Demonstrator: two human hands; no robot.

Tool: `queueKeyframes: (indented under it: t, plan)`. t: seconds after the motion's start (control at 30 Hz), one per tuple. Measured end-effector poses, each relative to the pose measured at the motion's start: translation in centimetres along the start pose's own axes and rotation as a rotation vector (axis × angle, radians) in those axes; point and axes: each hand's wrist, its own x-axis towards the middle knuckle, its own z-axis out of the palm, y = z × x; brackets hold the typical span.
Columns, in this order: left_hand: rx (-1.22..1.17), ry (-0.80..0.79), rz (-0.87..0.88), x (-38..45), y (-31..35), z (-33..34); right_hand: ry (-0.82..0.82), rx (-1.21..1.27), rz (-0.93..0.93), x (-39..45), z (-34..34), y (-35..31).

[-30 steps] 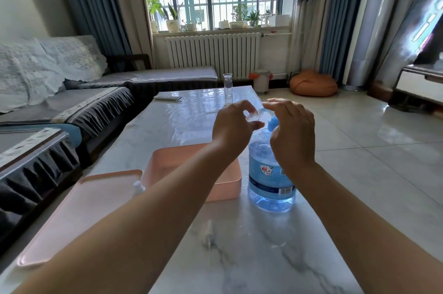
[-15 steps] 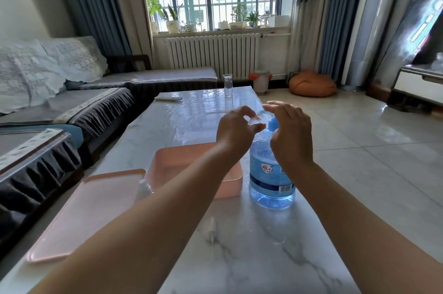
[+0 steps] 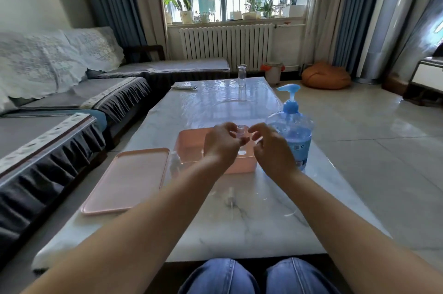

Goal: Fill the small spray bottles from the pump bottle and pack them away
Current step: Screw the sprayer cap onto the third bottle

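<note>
Both hands have come down and away from the pump bottle (image 3: 293, 130). A second ago they were raised at the pump head, the right hand (image 3: 273, 150) cupped over it and the left hand (image 3: 221, 144) holding something small and clear beside it. Now the pump head stands free and uncovered. This suggests one dispensing action is finished, though the fill level cannot be read.

The left hand pinches a small clear spray bottle (image 3: 241, 134) upright, open neck on top, above the pink box (image 3: 191, 147). The right hand hovers just beside the neck at 3 o'clock, fingers loosely curled and holding nothing visible. The likely next step is fitting a spray top.

A small clear part, possibly that spray top (image 3: 230, 195), lies on the worktop (image 3: 239, 229) at 6 o'clock from the hands. Another small bottle (image 3: 174, 162) stands between the pink box and the flat pink lid (image 3: 127, 181) at 8 o'clock. A tall clear glass (image 3: 242, 75) and a remote control (image 3: 184, 87) sit at the far end, toward 12 o'clock, well apart.

The pump bottle stands just beside the right forearm at 3 o'clock; a careless sweep could knock it. The open bottle will spill if tilted.
</note>
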Motion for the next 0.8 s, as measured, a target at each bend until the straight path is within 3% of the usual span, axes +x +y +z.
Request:
queueKeyframes:
  t: [0.17,0.3,0.57,0.8]
  plan:
    - [0.057,-0.009,-0.071,-4.2,-4.2,-1.1,-0.431,-0.144,0.377,-2.8,4.0,1.6]
    - [0.028,-0.01,-0.112,-6.2,-7.0,-2.1,-0.633,-0.28,0.473,-5.0,7.3,1.5]
    - [0.041,-0.02,-0.181,-7.2,-9.8,-1.9,-0.522,-0.382,0.508,-6.8,8.7,0.8]
    - [-0.003,-0.063,-0.207,-7.1,-9.8,0.4,-0.251,-0.111,0.418,-3.9,4.9,0.5]
